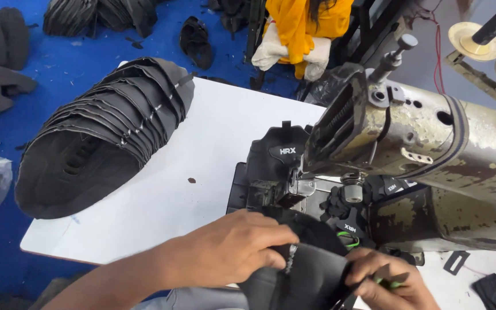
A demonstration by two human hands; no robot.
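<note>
Black shoe upper (308, 272) between both hands, left hand (233, 247) and right hand (388, 281) each gripping it

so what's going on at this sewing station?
A person sits at an old, worn industrial sewing machine. Both hands hold a black shoe-upper piece just in front of the needle area: the left hand grips its near edge and the right hand pinches the other side, with something small and green between its fingers. A fanned stack of similar black cut pieces lies on the white table. More black pieces are piled on the blue floor.
</note>
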